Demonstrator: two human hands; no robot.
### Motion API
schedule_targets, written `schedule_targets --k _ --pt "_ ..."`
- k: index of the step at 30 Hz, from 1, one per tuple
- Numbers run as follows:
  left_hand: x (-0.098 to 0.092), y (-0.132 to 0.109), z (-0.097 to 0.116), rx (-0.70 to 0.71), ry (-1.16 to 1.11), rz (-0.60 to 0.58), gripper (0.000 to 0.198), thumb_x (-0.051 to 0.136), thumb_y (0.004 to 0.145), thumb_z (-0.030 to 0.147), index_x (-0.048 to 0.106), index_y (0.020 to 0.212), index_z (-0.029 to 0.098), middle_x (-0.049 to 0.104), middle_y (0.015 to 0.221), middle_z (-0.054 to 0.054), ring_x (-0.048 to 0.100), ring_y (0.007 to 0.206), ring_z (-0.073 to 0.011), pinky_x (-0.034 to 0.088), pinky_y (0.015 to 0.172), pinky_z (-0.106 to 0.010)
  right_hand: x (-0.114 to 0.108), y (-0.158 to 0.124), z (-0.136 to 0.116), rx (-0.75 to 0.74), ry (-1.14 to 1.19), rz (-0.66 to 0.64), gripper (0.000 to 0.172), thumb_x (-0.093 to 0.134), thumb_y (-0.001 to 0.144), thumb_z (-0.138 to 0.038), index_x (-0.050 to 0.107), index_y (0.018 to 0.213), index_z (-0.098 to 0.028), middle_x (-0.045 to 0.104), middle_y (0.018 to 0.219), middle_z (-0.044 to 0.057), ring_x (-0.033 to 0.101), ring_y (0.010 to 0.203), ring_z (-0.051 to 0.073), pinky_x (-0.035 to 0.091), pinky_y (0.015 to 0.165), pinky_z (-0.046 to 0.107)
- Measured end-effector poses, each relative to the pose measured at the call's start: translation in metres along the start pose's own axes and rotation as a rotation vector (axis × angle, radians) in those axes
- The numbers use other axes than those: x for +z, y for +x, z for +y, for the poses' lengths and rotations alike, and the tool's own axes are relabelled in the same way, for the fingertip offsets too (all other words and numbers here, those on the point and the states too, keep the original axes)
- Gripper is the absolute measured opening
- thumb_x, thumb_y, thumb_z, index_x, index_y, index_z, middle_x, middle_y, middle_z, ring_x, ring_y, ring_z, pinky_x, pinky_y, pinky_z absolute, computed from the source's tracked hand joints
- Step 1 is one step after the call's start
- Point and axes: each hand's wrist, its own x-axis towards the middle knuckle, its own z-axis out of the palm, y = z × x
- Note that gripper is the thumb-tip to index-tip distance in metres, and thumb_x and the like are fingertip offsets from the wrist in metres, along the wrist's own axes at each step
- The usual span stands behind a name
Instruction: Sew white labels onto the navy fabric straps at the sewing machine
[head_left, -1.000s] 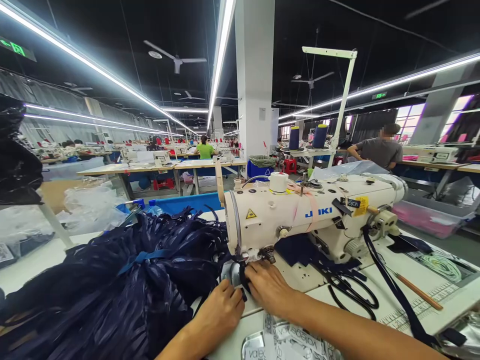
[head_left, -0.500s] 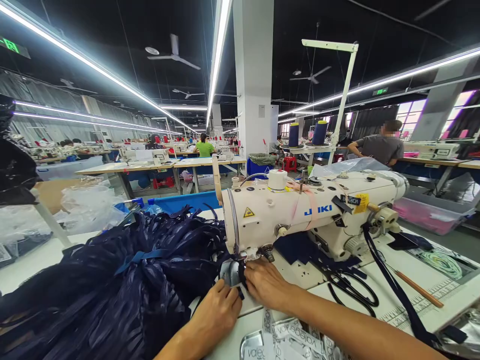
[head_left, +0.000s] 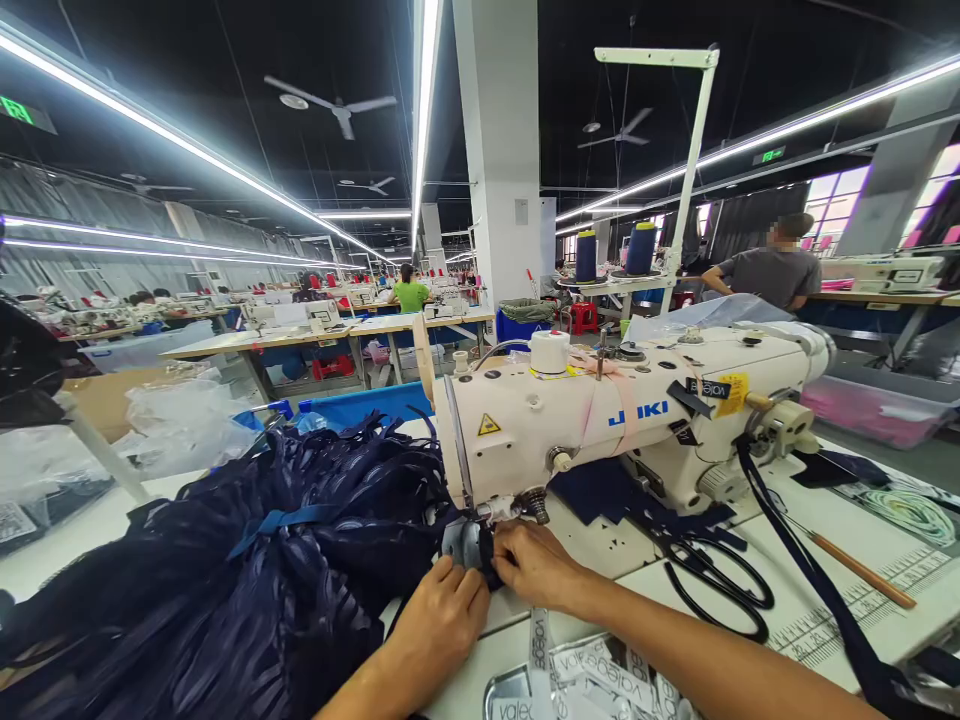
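Observation:
A cream Juki sewing machine stands on the white table. My left hand and my right hand meet just under its needle end. Both have their fingers curled and pressed onto a narrow navy strip at the presser foot. A big heap of navy fabric strips lies to the left of the machine, touching my left hand. Printed white labels in a shiny tray sit below my right forearm.
Black scissors and a wooden stick lie right of the machine, with a navy strap hanging from it. Clear plastic bags sit far left. Other people work at tables behind; a person in grey sits at back right.
The view has dipped slightly, so the machine sits a little lower left in frame. Both hands stay pressed at the needle, shifted only a little.

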Motion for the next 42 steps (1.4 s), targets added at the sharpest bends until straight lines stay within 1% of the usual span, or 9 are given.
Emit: schedule_targets --k 9,17,21,26,32,34,38,40,42 --pt "0.002 -0.001 0.002 -0.027 -0.037 -0.022 0.034 0.027 0.08 0.001 0.054 0.065 0.013 0.052 0.061 -0.003 0.047 0.052 -0.0153 0.04 0.053 -0.029 -0.001 -0.004 -0.002 0.013 0.02 0.02 0.014 0.048 0.075 -0.013 0.061 0.069 -0.015 0.063 0.08 0.003 0.056 0.074 0.014 0.037 0.065 0.024" --pt "0.004 -0.001 0.002 -0.018 -0.055 -0.016 0.033 0.028 0.081 0.002 0.054 0.066 0.013 0.051 0.06 -0.003 0.046 0.051 -0.015 0.039 0.051 -0.029 -0.012 -0.012 0.004 -0.05 0.278 -0.038 0.019 0.054 0.077 -0.011 0.069 0.083 -0.019 0.062 0.089 0.001 0.056 0.085 0.013 0.04 0.077 0.023" --pt "0.001 0.0 0.001 -0.023 -0.074 -0.025 0.033 0.026 0.08 0.0 0.053 0.064 0.013 0.051 0.06 -0.004 0.046 0.051 -0.0148 0.039 0.051 -0.029 -0.013 -0.022 0.002 -0.108 0.199 -0.063 0.021 0.054 0.076 -0.011 0.069 0.087 -0.022 0.059 0.095 0.003 0.053 0.09 0.017 0.04 0.082 0.029" --pt "-0.002 0.0 0.0 -0.022 -0.097 -0.03 0.034 0.025 0.08 0.001 0.054 0.065 0.012 0.052 0.061 -0.004 0.045 0.051 -0.0151 0.04 0.051 -0.029 -0.012 -0.028 -0.002 -0.193 0.062 -0.049 0.026 0.046 0.078 -0.008 0.067 0.092 -0.018 0.056 0.097 0.007 0.05 0.091 0.02 0.043 0.078 0.031" --pt "0.0 0.002 -0.001 -0.026 -0.118 -0.047 0.032 0.028 0.08 0.0 0.054 0.067 0.013 0.053 0.062 -0.003 0.046 0.052 -0.0143 0.041 0.052 -0.028 -0.015 -0.023 0.002 -0.146 0.208 -0.073 0.023 0.049 0.079 -0.009 0.066 0.09 -0.018 0.057 0.095 0.005 0.052 0.09 0.016 0.043 0.082 0.028" --pt "0.001 0.003 -0.001 -0.028 -0.132 -0.049 0.032 0.028 0.08 0.0 0.054 0.065 0.013 0.053 0.062 -0.003 0.046 0.052 -0.0143 0.042 0.051 -0.028 -0.013 -0.025 0.0 -0.152 0.14 -0.065 0.024 0.047 0.078 -0.007 0.066 0.088 -0.018 0.056 0.096 0.005 0.051 0.091 0.017 0.043 0.081 0.028" --pt "-0.003 0.001 -0.003 -0.039 -0.119 -0.036 0.032 0.03 0.081 0.001 0.054 0.062 0.013 0.054 0.061 -0.003 0.047 0.053 -0.0146 0.042 0.052 -0.029 -0.001 -0.035 -0.009 -0.204 -0.181 0.002 0.029 0.042 0.074 -0.001 0.06 0.091 -0.016 0.053 0.097 0.007 0.048 0.093 0.021 0.044 0.082 0.035" --pt "-0.008 -0.004 -0.006 -0.035 -0.08 -0.034 0.032 0.03 0.083 0.004 0.055 0.064 0.013 0.057 0.067 -0.004 0.052 0.062 -0.017 0.044 0.06 -0.033 0.004 -0.039 -0.012 -0.256 -0.329 0.029 0.028 0.047 0.071 -0.003 0.057 0.095 -0.013 0.052 0.098 0.009 0.047 0.094 0.023 0.046 0.079 0.036" --pt "-0.014 -0.011 -0.009 -0.027 -0.09 -0.029 0.03 0.032 0.085 0.009 0.057 0.07 0.014 0.062 0.079 -0.005 0.056 0.082 -0.0201 0.043 0.077 -0.038 0.003 -0.038 -0.011 -0.341 -0.423 0.018 0.027 0.053 0.069 -0.008 0.056 0.096 -0.01 0.052 0.095 0.011 0.047 0.091 0.024 0.047 0.072 0.033"
